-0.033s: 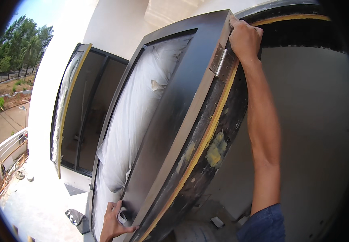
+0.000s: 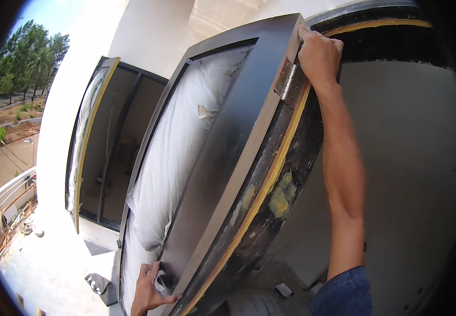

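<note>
A dark brown window sash (image 2: 215, 174) stands swung out from its frame, with white plastic film (image 2: 170, 152) over its pane. Low on the sash, my left hand (image 2: 148, 292) spans the near upright, fingers at the inner edge and thumb on the outer edge. My right hand (image 2: 320, 58) is closed at the top corner of the sash's bare, lighter edge, fingertips pressed there. Whatever those fingers may hold is hidden. Just below it sits a metal hinge (image 2: 289, 83), joining the sash to the black frame (image 2: 283, 197), which carries a yellow strip and patches of filler.
Farther left, a second window (image 2: 117, 142) has its film-covered sash (image 2: 88, 137) swung outward. A dark cloth (image 2: 99, 283) lies on the pale floor below. Beyond are a curved low wall (image 2: 7, 189) and trees (image 2: 30, 63). Right of the frame is a dim room interior.
My right hand and forearm have shifted very slightly left along the sash corner. The left hand and the sash look the same.
</note>
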Tool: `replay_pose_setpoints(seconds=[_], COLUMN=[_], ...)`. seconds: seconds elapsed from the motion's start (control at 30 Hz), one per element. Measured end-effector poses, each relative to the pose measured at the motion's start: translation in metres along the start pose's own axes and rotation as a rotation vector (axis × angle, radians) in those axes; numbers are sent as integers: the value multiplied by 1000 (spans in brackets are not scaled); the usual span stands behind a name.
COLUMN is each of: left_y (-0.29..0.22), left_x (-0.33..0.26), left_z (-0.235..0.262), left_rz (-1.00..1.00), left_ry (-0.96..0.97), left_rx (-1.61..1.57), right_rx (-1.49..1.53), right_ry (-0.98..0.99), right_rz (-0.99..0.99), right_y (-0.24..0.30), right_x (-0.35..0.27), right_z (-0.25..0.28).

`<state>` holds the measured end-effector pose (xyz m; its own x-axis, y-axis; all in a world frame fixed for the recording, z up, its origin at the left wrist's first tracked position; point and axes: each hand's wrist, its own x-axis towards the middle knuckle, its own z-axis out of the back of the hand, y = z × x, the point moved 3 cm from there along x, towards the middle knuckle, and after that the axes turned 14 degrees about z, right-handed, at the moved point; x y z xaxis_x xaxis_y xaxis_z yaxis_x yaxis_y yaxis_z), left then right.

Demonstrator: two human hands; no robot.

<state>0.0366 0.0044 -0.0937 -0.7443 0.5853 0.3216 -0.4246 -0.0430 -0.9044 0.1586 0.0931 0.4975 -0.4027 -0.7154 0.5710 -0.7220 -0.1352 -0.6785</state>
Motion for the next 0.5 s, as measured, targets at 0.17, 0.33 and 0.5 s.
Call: replay_pose_setpoints(seconds=[0.17,0.33,0.5], left_y=[0,0,-4], left_x=[0,-1,0], left_z=[0,-1,2], left_rz=[-5,-6,19], left_ry=[-1,3,27], left_rx=[-7,-11,-27], right_rx=[-17,79,4], right_ry=[39,38,-78], right_rz=[-9,-58,15], right_y=[-1,-5,-16], right_x=[2,7,6], right_z=[-1,-1,-5])
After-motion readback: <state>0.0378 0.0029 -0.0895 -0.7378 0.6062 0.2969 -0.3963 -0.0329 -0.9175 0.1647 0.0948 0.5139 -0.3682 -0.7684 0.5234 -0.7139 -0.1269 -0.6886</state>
